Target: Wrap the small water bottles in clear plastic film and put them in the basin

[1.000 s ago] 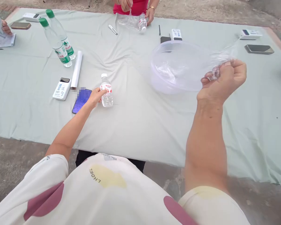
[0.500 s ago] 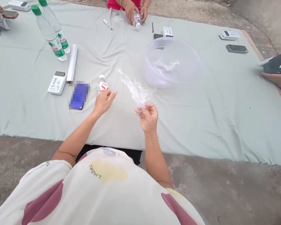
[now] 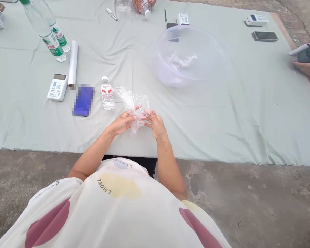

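My left hand [image 3: 122,123] and my right hand [image 3: 156,124] meet just above the near edge of the pale green cloth [image 3: 222,113], both pinching a crumpled clear plastic bag [image 3: 134,103] between them. A small water bottle [image 3: 107,93] with a white cap and red label stands upright just left of the bag, touched by neither hand. A blue phone [image 3: 83,100] lies to the left of that bottle.
A big clear plastic basin [image 3: 214,55] with more clear plastic inside sits at mid-right. Two tall green-label bottles [image 3: 50,39], a white roll [image 3: 72,63] and a white device [image 3: 57,87] lie left. Another person's hands [image 3: 142,4] work at the far edge.
My left hand left the small bottle and came to the bag. My right hand carried the bag from over the basin down to the near middle, where both hands now hold it.
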`<state>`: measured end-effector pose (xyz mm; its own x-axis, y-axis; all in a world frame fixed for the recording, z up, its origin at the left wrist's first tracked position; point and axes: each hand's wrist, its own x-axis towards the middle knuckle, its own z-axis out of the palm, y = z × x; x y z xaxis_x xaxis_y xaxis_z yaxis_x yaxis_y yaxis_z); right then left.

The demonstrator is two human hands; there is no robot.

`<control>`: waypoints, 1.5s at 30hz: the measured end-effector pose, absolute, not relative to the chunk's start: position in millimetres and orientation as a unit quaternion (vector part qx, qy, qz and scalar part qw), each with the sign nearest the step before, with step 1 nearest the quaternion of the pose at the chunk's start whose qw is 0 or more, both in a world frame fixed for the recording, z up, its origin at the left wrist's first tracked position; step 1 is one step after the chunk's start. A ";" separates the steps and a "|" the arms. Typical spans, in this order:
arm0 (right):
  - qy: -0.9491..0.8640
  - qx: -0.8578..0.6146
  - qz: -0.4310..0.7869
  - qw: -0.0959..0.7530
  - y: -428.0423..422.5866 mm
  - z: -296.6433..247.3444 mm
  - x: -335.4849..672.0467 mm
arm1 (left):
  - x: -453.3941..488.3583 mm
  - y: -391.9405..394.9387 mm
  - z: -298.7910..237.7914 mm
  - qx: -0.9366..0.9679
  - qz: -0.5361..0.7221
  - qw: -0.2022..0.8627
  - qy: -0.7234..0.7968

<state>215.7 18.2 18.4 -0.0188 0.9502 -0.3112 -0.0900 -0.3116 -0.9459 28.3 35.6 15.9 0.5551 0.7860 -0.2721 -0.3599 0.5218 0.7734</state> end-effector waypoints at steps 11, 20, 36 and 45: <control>-0.334 -0.549 0.552 0.532 43.4 12.8 241.4 | 10.2 25.7 8.4 0.233 0.398 0.729 0.505; -0.400 -0.643 0.505 0.416 49.5 -3.3 253.6 | 15.5 1.8 70.6 0.532 0.503 0.256 0.632; -0.454 -0.772 0.332 0.295 57.3 -8.2 321.7 | -9.3 28.6 15.5 0.812 0.021 0.239 0.532; -0.686 -0.622 0.242 0.289 57.3 12.0 251.7 | -6.8 28.0 8.0 0.849 -0.004 0.221 0.480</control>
<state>251.7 57.3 12.0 -0.0595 0.9937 0.0949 0.7136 0.1088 -0.6920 -6.8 28.0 8.0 0.5384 0.8135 -0.2196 0.8173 -0.4407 0.3713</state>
